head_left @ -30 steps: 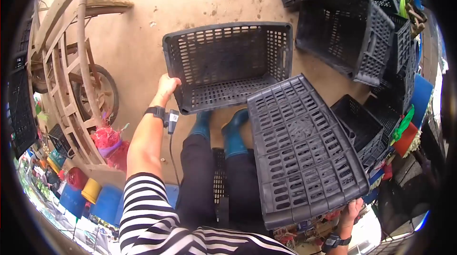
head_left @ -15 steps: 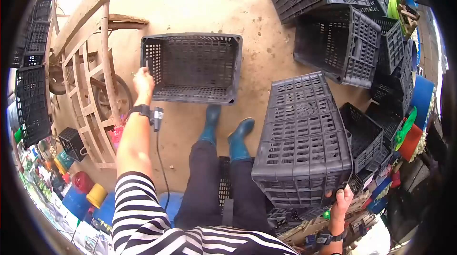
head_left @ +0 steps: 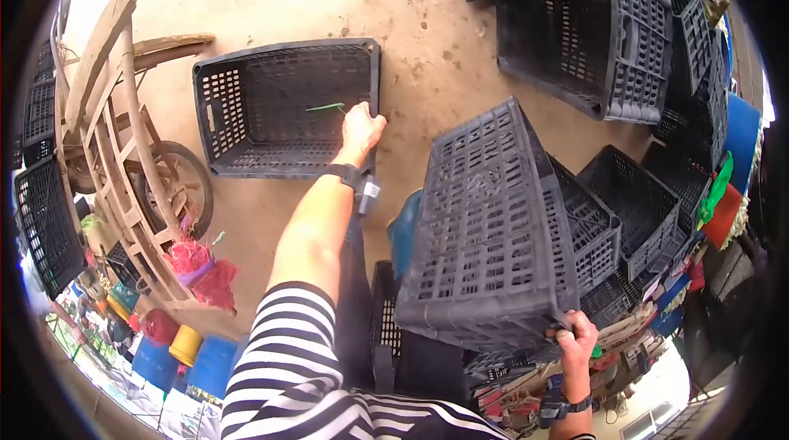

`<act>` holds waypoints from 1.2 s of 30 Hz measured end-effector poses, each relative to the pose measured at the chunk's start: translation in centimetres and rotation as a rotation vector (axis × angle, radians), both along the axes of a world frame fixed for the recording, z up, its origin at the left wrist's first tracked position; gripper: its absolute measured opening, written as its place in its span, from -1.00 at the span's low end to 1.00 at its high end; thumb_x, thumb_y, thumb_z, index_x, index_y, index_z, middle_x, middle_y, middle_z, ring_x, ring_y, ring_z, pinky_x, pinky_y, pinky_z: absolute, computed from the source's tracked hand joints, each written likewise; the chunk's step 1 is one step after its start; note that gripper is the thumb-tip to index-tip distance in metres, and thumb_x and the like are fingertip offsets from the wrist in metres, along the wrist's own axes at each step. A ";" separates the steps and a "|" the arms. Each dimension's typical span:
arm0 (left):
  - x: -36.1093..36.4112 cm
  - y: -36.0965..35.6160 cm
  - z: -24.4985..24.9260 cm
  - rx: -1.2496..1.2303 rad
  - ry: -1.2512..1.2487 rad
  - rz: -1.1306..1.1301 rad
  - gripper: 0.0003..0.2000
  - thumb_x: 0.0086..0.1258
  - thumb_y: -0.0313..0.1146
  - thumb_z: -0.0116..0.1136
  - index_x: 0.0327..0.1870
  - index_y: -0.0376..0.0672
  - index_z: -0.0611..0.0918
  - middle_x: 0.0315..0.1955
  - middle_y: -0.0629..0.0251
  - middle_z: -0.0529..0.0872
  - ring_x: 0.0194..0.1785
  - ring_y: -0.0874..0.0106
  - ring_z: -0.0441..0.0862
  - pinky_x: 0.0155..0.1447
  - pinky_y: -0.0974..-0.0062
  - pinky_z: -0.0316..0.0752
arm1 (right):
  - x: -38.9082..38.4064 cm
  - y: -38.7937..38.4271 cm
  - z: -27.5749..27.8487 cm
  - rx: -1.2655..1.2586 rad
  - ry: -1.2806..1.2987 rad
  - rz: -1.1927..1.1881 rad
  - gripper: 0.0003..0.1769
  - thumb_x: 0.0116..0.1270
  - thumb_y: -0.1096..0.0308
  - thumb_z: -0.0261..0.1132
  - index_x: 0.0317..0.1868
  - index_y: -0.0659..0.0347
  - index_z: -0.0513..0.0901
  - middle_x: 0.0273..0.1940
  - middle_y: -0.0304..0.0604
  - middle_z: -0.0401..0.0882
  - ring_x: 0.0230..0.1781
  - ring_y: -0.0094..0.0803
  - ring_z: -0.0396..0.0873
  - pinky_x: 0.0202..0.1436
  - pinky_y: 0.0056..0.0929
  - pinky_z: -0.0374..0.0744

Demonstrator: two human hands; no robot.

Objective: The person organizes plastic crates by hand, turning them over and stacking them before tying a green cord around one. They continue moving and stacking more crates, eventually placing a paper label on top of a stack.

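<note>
Left hand point(head_left: 362, 126) grip clamps the rim of the open crate point(head_left: 271, 111) — mouth up, long axis running left from the grip, on the dirt floor point(head_left: 427, 54); right hand point(head_left: 575, 340) grip clamps the upturned crate point(head_left: 485, 226) — bottom tilted up above it.

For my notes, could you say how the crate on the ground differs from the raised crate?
The ground crate sits mouth-up on the floor, inside showing, left hand on its rim; the raised crate is tilted, bottom showing, right hand at its rim. Both are black perforated plastic.
</note>
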State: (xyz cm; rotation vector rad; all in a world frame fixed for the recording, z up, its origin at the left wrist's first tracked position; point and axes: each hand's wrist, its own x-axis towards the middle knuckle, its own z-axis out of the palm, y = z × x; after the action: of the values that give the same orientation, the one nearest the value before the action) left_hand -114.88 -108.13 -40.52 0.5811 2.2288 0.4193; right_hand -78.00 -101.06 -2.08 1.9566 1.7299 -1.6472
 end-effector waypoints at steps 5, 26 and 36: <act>-5.9 -4.4 11.2 0.141 -0.153 0.186 -0.69 0.01 -0.37 0.06 -0.19 -0.32 0.56 -0.37 0.09 0.64 -0.27 0.28 0.59 -0.11 0.41 0.44 | 0.2 -0.2 -1.4 0.080 0.003 0.139 -0.82 -0.07 0.44 0.28 -0.52 0.30 0.43 -0.62 -0.26 0.37 -0.60 -0.61 0.29 -0.53 -0.58 0.25; -23.0 -22.0 24.4 0.415 -0.337 0.583 -0.70 0.11 -0.47 -0.15 -0.13 -0.25 0.52 -0.43 0.45 0.52 -0.37 0.59 0.37 -0.24 0.66 0.31 | -14.8 4.6 -11.4 -0.196 0.255 -0.216 -0.60 0.39 0.08 0.01 -0.31 0.28 0.56 -0.55 -0.27 0.53 -0.52 -0.56 0.44 -0.39 -0.54 0.43; -28.0 -29.0 18.8 0.582 -0.020 1.007 -0.53 0.14 -0.60 -0.06 0.17 -0.34 0.38 0.16 -0.04 0.38 0.25 0.24 0.31 0.32 0.42 0.14 | -11.2 3.7 -12.4 0.173 -0.242 0.536 -0.61 0.25 0.14 0.06 -0.03 0.21 0.49 -0.16 0.11 0.54 -0.07 0.02 0.49 -0.03 -0.18 0.45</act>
State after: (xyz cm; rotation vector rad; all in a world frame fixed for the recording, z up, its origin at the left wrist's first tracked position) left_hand -142.84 -137.10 -21.75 -0.3375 2.2240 1.5897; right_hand -89.20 -97.32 -14.46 1.4755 2.1018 -1.0687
